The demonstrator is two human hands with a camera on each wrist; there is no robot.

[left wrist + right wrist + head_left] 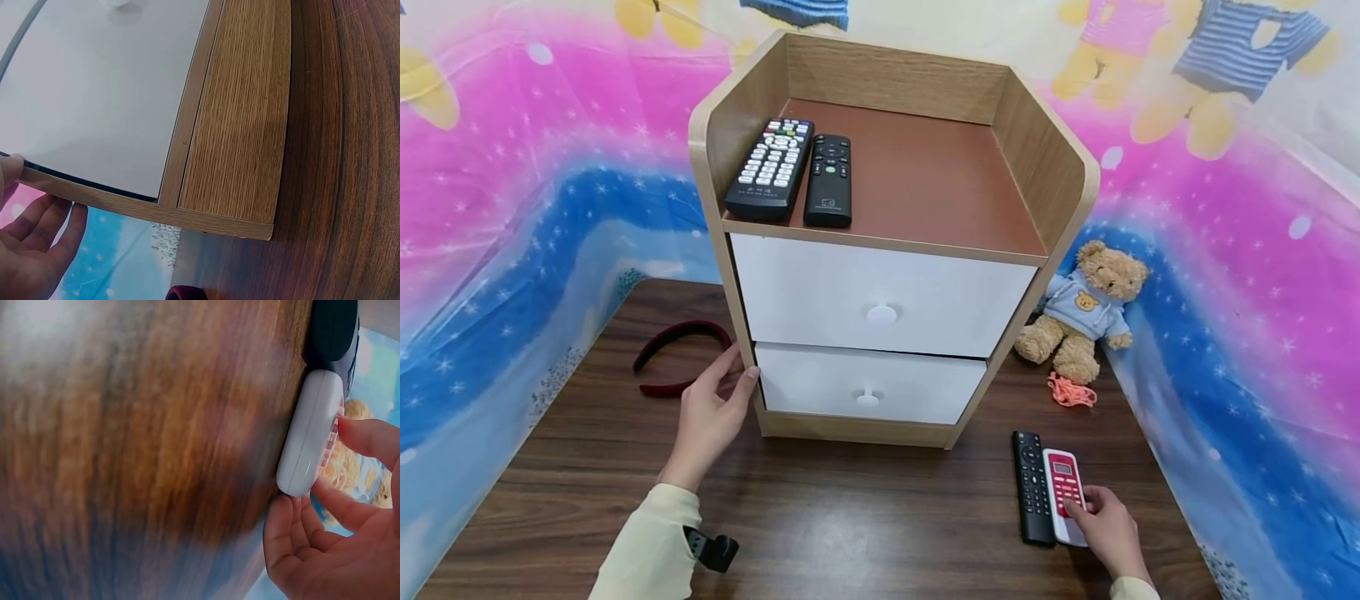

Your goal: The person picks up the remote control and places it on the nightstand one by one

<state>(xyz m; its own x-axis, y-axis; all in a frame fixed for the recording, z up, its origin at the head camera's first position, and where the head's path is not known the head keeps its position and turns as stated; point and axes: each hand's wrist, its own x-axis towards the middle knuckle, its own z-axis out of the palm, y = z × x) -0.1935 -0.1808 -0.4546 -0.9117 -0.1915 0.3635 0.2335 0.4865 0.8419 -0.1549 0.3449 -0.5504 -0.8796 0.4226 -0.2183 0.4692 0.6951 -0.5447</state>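
Observation:
A small wooden cabinet [857, 429] with two white drawers stands on the table. My left hand [711, 417] holds its lower left front edge, thumb at the front and fingers along the side panel [94, 195]. Over at the right, my right hand [1108, 529] grips a red-and-white remote control [1063, 475]. The right wrist view shows the thumb on the button face of this white-sided remote [309, 437] and the other fingers by its near end and edge. A slim black remote [1032, 492] lies right beside it.
Two black remotes, a large one [771, 171] and a smaller one [829, 183], lie on the cabinet's brown top. A dark red headband [681, 333] is left of the cabinet. To the right sit a teddy bear [1086, 308] and a coral-coloured tangle [1071, 390]. Printed cloth surrounds the table.

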